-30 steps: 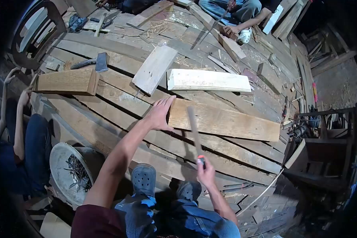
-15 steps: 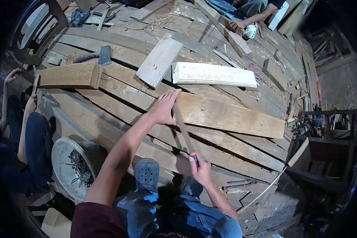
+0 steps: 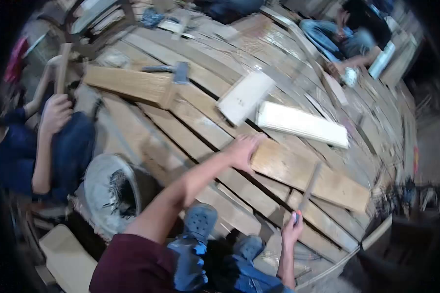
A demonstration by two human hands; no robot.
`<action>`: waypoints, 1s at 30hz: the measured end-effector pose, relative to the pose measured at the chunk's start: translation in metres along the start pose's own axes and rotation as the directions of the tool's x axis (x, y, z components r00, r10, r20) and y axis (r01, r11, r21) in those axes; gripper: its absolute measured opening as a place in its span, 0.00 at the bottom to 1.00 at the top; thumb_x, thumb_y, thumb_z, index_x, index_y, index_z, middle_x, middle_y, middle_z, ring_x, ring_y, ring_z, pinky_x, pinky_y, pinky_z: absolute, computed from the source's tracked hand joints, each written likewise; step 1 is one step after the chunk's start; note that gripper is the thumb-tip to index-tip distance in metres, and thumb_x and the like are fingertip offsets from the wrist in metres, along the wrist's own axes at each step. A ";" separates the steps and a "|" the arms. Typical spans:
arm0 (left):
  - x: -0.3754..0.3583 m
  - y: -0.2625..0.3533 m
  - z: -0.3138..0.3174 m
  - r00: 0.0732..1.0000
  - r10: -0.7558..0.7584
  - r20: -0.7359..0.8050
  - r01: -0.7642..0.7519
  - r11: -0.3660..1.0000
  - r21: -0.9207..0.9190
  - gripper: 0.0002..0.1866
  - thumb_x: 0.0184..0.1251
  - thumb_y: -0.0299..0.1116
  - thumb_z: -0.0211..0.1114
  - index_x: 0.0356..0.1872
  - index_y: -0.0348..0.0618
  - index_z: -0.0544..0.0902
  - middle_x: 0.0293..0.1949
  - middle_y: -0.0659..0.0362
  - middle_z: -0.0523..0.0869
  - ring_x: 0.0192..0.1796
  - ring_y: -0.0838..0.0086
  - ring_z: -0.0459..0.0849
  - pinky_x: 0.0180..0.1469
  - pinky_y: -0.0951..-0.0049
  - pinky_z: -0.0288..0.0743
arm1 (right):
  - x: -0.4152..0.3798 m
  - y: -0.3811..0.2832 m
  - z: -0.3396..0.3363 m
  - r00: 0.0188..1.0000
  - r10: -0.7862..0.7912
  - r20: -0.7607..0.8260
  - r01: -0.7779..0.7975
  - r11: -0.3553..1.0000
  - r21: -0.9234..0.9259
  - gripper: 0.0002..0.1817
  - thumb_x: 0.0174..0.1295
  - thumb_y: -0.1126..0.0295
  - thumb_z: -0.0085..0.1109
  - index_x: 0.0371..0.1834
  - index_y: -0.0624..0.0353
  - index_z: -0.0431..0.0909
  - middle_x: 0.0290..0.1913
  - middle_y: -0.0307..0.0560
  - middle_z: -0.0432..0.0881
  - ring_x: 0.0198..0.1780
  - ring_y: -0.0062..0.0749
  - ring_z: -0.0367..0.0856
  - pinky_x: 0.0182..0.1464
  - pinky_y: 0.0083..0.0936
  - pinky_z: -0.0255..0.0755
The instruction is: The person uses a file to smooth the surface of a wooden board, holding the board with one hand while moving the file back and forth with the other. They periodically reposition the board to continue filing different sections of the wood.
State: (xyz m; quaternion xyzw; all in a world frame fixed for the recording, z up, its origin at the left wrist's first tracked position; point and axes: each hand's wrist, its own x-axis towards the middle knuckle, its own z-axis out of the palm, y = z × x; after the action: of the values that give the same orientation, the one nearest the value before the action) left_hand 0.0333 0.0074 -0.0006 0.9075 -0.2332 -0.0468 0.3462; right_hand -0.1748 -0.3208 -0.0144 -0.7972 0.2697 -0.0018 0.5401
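Plank (image 3: 291,165), apparently in left fingers (image 3: 255,140)

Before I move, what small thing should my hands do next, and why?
Perhaps settle the long, flat grey metal blade in your right hand against the light-brown wooden block: it crosses the near edge but blur hides any contact, and your left hand braces the block's end.

the long block (image 3: 298,171) is bare brown wood, smooth with a faint sheen; the thin blade (image 3: 310,188) looks like dull grey metal. the white piece (image 3: 302,125) shows a smooth pale coat, the floor planks (image 3: 200,121) are rough, matt wood, the bucket (image 3: 97,195) looks like matt plastic, and the maroon sleeve (image 3: 132,261) is matt cloth
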 end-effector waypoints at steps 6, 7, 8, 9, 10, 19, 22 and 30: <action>-0.008 -0.020 -0.001 0.993 0.105 -0.047 -0.104 0.994 0.020 0.80 0.27 0.71 0.82 0.80 0.32 0.49 0.77 0.39 0.60 0.80 0.47 0.58 0.78 0.47 0.52 | -0.005 -0.003 0.023 0.981 0.053 0.184 -0.068 0.995 0.078 0.23 0.75 0.61 0.58 0.68 0.61 0.73 0.35 0.42 0.79 0.29 0.22 0.75 0.26 0.22 0.71; -0.006 -0.007 -0.014 0.999 0.000 0.039 0.002 0.999 -0.053 0.79 0.30 0.68 0.83 0.80 0.32 0.49 0.76 0.39 0.63 0.78 0.48 0.62 0.77 0.48 0.54 | -0.004 0.000 0.018 0.977 0.034 0.211 -0.045 0.998 0.044 0.26 0.71 0.59 0.66 0.66 0.62 0.73 0.41 0.50 0.84 0.33 0.26 0.78 0.27 0.23 0.74; -0.007 0.000 -0.024 0.999 -0.032 0.021 0.034 0.998 -0.056 0.76 0.32 0.64 0.83 0.79 0.31 0.50 0.74 0.38 0.66 0.76 0.48 0.65 0.75 0.49 0.57 | 0.011 0.026 0.015 0.948 0.018 0.319 -0.059 0.991 0.120 0.27 0.72 0.59 0.65 0.68 0.62 0.73 0.40 0.49 0.84 0.31 0.26 0.78 0.28 0.23 0.74; -0.011 -0.002 -0.022 0.997 -0.003 -0.076 -0.002 0.997 -0.071 0.66 0.39 0.59 0.81 0.76 0.31 0.57 0.69 0.38 0.70 0.72 0.47 0.70 0.72 0.48 0.62 | 0.024 0.045 0.018 0.911 0.001 0.412 -0.087 0.978 0.188 0.27 0.72 0.59 0.64 0.69 0.62 0.72 0.39 0.47 0.84 0.28 0.27 0.78 0.30 0.23 0.75; -0.008 -0.002 -0.026 0.999 -0.024 -0.024 0.022 0.994 -0.109 0.60 0.42 0.57 0.81 0.73 0.32 0.61 0.66 0.39 0.73 0.69 0.47 0.73 0.69 0.49 0.65 | 0.022 0.020 0.010 0.861 0.173 0.478 -0.204 0.979 0.014 0.30 0.75 0.56 0.59 0.73 0.61 0.69 0.57 0.54 0.81 0.48 0.33 0.83 0.47 0.29 0.82; -0.028 0.028 -0.023 0.991 -0.133 0.032 0.136 0.983 -0.120 0.47 0.53 0.52 0.76 0.68 0.33 0.67 0.59 0.41 0.76 0.60 0.46 0.78 0.61 0.52 0.74 | 0.005 -0.009 0.063 0.829 -0.173 0.532 0.274 0.955 -0.117 0.17 0.80 0.62 0.51 0.56 0.65 0.81 0.46 0.58 0.83 0.50 0.40 0.81 0.49 0.36 0.79; -0.038 0.039 -0.017 0.965 -0.259 0.029 0.261 0.959 -0.112 0.34 0.58 0.58 0.72 0.49 0.33 0.80 0.39 0.43 0.84 0.44 0.44 0.84 0.48 0.52 0.79 | -0.001 -0.017 0.073 0.777 -0.197 0.598 0.254 0.967 -0.011 0.18 0.79 0.61 0.53 0.57 0.64 0.79 0.46 0.54 0.83 0.47 0.36 0.81 0.46 0.32 0.78; -0.093 0.139 -0.002 0.704 -0.361 0.611 0.704 0.463 -0.538 0.25 0.78 0.56 0.53 0.48 0.41 0.80 0.35 0.53 0.87 0.26 0.69 0.86 0.27 0.64 0.81 | -0.011 -0.044 0.084 0.664 -0.166 0.729 0.058 0.983 0.172 0.22 0.76 0.57 0.59 0.62 0.63 0.75 0.45 0.42 0.83 0.41 0.24 0.80 0.38 0.20 0.76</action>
State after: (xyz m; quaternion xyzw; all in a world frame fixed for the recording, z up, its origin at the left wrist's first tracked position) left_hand -0.1026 -0.0395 0.0841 0.6763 0.0443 -0.4366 0.5917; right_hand -0.1404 -0.2316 -0.0081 -0.7064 -0.0229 0.2701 0.6538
